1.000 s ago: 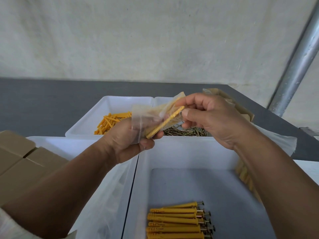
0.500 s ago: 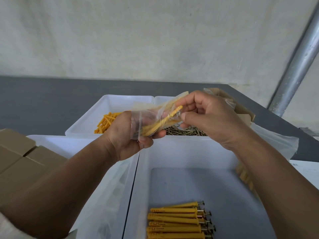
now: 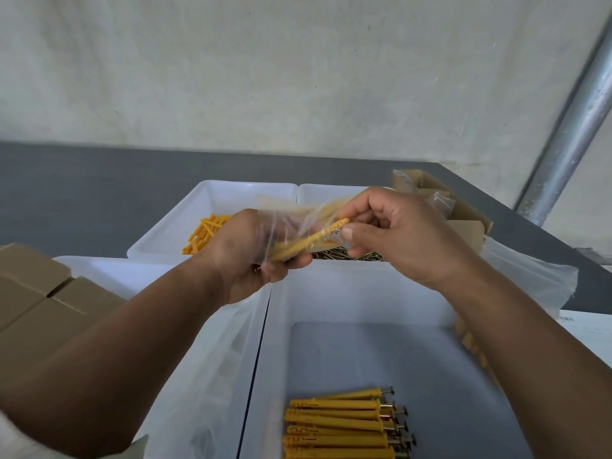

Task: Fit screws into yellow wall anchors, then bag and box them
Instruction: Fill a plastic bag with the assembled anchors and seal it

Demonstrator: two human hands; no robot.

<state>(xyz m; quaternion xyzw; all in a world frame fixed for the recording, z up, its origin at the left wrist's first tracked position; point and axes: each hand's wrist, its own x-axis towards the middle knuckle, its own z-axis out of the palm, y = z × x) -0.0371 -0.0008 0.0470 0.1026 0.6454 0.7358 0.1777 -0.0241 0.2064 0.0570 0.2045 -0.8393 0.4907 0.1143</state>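
My left hand (image 3: 241,256) grips a small clear plastic bag (image 3: 291,220) above the bins. A yellow wall anchor with its screw (image 3: 311,238) lies slanted in the bag's mouth. My right hand (image 3: 397,233) pinches the anchor's screw end between thumb and fingers. Below, several assembled yellow anchors with screws (image 3: 344,425) lie side by side in the near white bin (image 3: 331,293). Loose yellow anchors (image 3: 205,231) sit in the far left bin, and loose screws (image 3: 351,256) in the far right bin.
Brown cardboard boxes (image 3: 36,303) stand at the left. An open cardboard box with plastic bags (image 3: 457,210) sits at the back right. Clear plastic (image 3: 530,279) drapes over the near bin's right side. A metal pole (image 3: 569,134) rises at the right. The table (image 3: 82,200) is grey.
The right hand has pushed the anchor a little deeper into the bag. Both hands have stayed almost in place.
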